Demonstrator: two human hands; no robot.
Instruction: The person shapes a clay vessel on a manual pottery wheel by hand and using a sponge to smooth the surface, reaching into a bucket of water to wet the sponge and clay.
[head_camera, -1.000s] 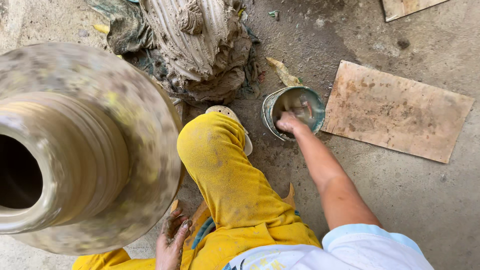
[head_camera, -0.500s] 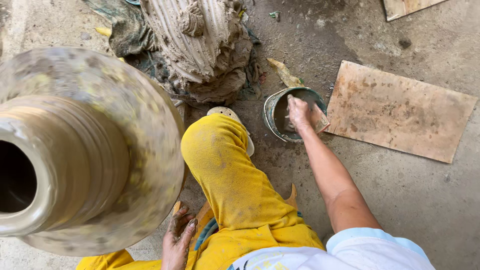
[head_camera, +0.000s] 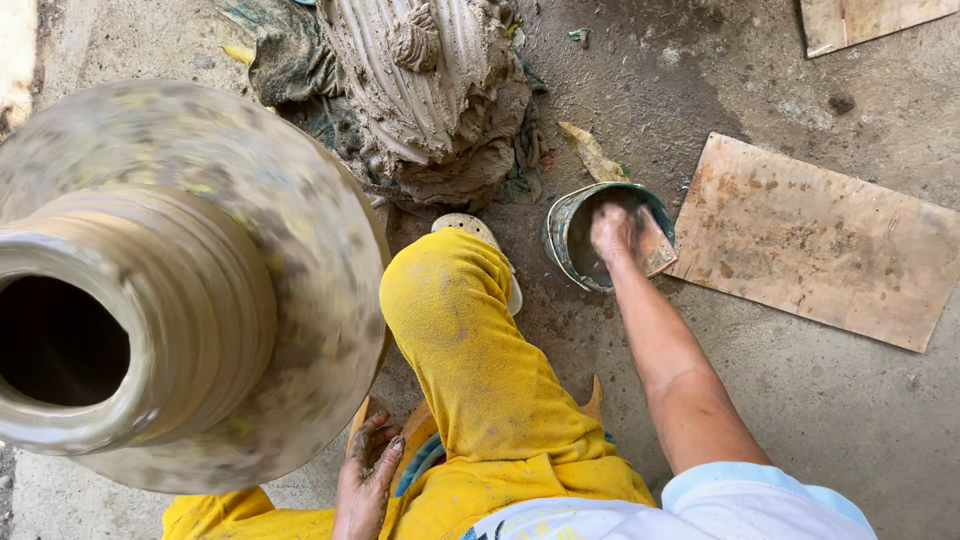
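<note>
A large clay pot with a ribbed neck and dark mouth fills the left of the head view, blurred as it spins. My right hand reaches down into a small round bucket of grey water on the floor; its fingers are hidden, so whether it holds anything is unclear. My left hand, smeared with clay, rests with fingers spread on my yellow-trousered thigh just below the pot's belly. It holds nothing.
A big lump of wet ridged clay sits on rags beyond my foot. A flat brown board lies right of the bucket, with another board at the top right corner. The ground is bare grey concrete.
My right hand lifted briefly at the bucket's rim, then dipped back down inside it. The pot keeps spinning. My left hand has hardly moved.
</note>
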